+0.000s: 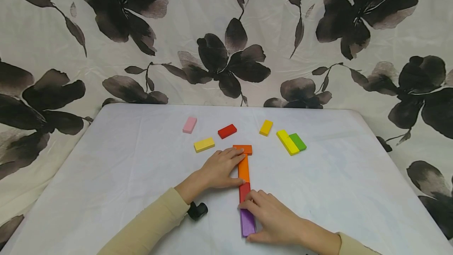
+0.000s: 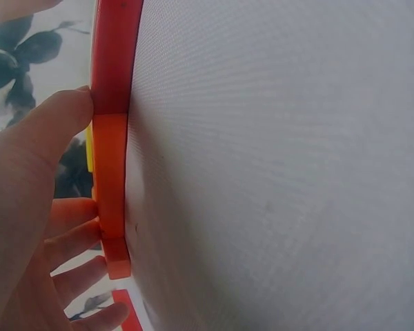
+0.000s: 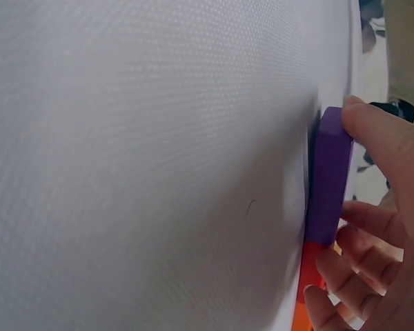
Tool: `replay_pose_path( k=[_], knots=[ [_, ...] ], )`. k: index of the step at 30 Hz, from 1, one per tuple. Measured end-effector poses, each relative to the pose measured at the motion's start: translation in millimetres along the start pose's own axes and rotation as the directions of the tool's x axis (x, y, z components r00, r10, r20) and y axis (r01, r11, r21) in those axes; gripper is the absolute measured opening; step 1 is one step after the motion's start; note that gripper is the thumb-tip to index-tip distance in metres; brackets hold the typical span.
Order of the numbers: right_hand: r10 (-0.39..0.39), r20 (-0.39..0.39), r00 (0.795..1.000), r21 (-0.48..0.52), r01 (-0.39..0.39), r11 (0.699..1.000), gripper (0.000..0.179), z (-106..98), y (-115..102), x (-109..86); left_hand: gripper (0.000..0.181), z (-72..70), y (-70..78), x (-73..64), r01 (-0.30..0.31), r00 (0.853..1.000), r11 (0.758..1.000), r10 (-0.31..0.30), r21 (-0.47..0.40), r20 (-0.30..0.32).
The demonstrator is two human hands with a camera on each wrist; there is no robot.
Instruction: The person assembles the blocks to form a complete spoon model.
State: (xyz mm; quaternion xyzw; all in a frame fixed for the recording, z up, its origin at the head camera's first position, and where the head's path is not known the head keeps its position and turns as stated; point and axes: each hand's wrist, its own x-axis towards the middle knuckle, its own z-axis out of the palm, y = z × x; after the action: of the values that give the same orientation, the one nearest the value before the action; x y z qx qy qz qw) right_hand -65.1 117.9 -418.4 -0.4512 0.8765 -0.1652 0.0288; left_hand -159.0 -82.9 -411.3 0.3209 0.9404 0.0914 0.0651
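A row of wooden blocks lies end to end: a purple block point(image 1: 248, 223) nearest me, a red block point(image 1: 244, 191), a long orange block point(image 1: 243, 169), and an orange block point(image 1: 247, 149) set crosswise at the far end. My left hand point(image 1: 220, 170) rests on the orange part, its thumb at the red-orange seam and fingers stretched toward the crosswise block. With my right hand point(image 1: 274, 217) I hold the purple block lengthwise, thumb at its near end, fingertips by its seam with the red one. In the right wrist view, the purple block point(image 3: 329, 178) shows its side.
Beyond the row lie a pink block point(image 1: 189, 125), a red block point(image 1: 227, 131) and yellow blocks point(image 1: 204, 145) point(image 1: 266, 128). To the right, a long yellow block point(image 1: 287, 142) touches a green block point(image 1: 298, 141). A black object point(image 1: 198, 211) shows beside my left sleeve. White cloth point(image 1: 339, 184) covers the table.
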Motion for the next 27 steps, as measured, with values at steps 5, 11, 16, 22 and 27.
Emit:
replay_pose_path(
  k=[5, 11, 16, 22, 27],
  knots=[
    [-0.008, 0.003, 1.0, -0.013, 0.008, 1.0, 0.055, 1.8, 0.4, 0.1, 0.073, 0.1, 0.4, 0.3, 0.004, 1.0, 1.0, -0.004, 0.002, 0.005],
    [-0.021, -0.01, 1.0, -0.032, 0.02, 0.999, 0.056, 3.1, -0.1, 0.4, 0.072, -0.4, 0.7, -0.7, 0.006, 1.0, 1.0, -0.006, -0.007, 0.008],
    [-0.025, -0.009, 1.0, -0.032, 0.025, 0.999, 0.055, 2.9, 0.2, 0.4, 0.072, 0.1, 0.3, -0.9, 0.004, 1.0, 1.0, -0.004, -0.01, 0.004],
    [-0.029, -0.007, 1.0, -0.038, 0.029, 0.999, 0.054, 3.6, 0.1, 0.6, 0.072, 1.2, -0.3, -0.5, 0.001, 1.0, 1.0, -0.001, -0.01, 0.001],
    [-0.031, -0.015, 0.999, -0.042, 0.03, 0.999, 0.054, 4.4, 0.7, 0.9, 0.073, 1.6, -0.4, 0.0, -0.006, 1.0, 1.0, 0.006, -0.003, -0.005]
  ],
)
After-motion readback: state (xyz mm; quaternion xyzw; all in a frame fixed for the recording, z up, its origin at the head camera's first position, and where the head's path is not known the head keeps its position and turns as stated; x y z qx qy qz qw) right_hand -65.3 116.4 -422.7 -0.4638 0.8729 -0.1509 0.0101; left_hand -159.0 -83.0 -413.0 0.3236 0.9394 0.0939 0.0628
